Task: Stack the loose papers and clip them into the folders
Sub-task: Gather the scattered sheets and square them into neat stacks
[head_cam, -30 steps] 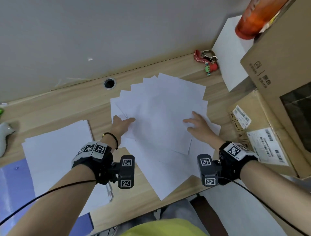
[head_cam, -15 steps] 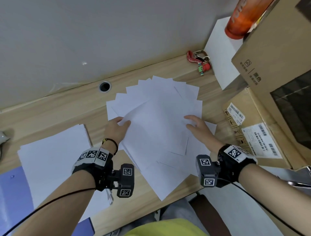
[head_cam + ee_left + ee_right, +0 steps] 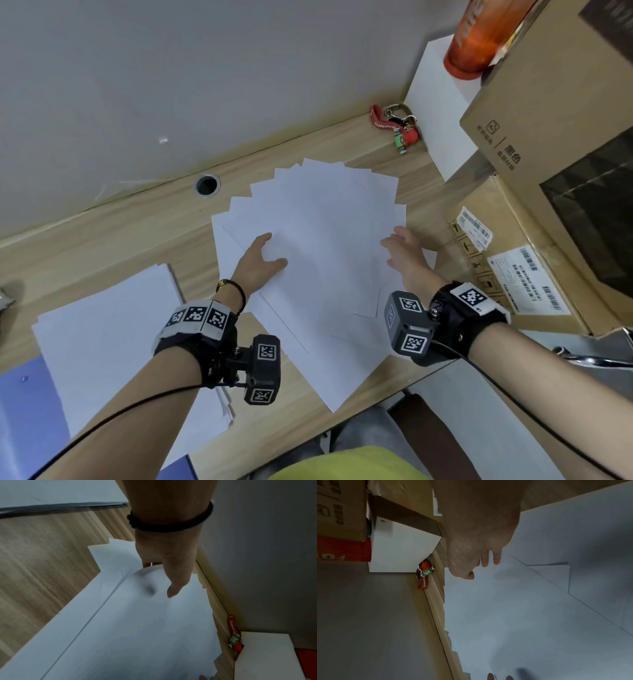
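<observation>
Several loose white papers lie fanned out in the middle of the wooden desk. My left hand holds their left edge: in the left wrist view the thumb lies on top and the fingers sit under a lifted, curling sheet. At the fan's right edge my right hand rests with straight fingers against the papers. Another squared pile of papers lies at the left, partly over a blue folder.
Cardboard boxes and a white box crowd the right side, with an orange bottle on top. A red keychain lies by the wall. A cable hole is behind the papers. The desk's front edge is near my body.
Both hands have moved apart to the fan's outer edges. The left fingers have slipped under the left edge and lifted it, and the sheets have drawn closer together.
</observation>
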The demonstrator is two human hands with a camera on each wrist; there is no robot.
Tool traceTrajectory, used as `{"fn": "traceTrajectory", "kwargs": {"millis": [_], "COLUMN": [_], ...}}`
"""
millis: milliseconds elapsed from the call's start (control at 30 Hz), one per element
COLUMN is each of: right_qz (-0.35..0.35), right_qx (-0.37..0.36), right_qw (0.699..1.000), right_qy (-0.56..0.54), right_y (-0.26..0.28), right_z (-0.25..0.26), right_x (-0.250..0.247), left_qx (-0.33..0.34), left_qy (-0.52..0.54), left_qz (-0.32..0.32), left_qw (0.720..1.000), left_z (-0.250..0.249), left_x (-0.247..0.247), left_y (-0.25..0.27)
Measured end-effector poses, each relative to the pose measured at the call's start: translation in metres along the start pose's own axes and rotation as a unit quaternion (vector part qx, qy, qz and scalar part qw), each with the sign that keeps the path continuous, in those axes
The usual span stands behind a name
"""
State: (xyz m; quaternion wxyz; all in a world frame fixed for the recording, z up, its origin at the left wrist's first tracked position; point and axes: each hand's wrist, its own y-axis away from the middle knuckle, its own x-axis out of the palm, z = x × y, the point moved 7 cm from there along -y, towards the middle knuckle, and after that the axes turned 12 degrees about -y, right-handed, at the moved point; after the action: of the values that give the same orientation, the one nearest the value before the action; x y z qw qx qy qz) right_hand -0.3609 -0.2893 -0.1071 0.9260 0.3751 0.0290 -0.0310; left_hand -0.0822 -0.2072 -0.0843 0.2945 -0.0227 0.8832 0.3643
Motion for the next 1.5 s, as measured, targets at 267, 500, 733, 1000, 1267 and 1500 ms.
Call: {"fn": "traceTrajectory", "kwargs": {"millis": [267, 500, 733, 1000, 1267, 1500], "right_qz": [0.004, -0.040, 0.019, 0.031, 0.083, 0.059], "right_qx": [-0.006, -0.030, -0.009, 0.000, 0.052, 0.024], "right_qw": [1.000, 0.999, 0.997, 0.991, 0.990, 0.996], "right_qy": [0.000, -0.017, 0.079, 0.132, 0.100, 0.070], "right_y": [-0.001, -0.005, -0.009, -0.019, -0.016, -0.002], "right_z": [-0.004, 0.009, 0.024, 0.036, 0.018, 0.014], "right_x": [0.006, -0.007, 0.014, 0.030, 0.050, 0.029], "left_qx": [-0.020, -0.049, -0.077, -0.130, -0.128, -0.102], "left_qy": [0.056, 0.135, 0.091, 0.215, 0.317, 0.221], "left_qz": [0.022, -0.068, -0.036, -0.060, -0.072, -0.078], "left_qw": [0.998, 0.987, 0.992, 0.966, 0.937, 0.967], "left_z": [-0.014, -0.003, 0.013, 0.029, 0.024, 0.020], "left_x": [0.009, -0.006, -0.006, -0.014, -0.006, -0.004], "left_y": [-0.011, -0.008, -0.004, -0.006, -0.003, -0.005]}}
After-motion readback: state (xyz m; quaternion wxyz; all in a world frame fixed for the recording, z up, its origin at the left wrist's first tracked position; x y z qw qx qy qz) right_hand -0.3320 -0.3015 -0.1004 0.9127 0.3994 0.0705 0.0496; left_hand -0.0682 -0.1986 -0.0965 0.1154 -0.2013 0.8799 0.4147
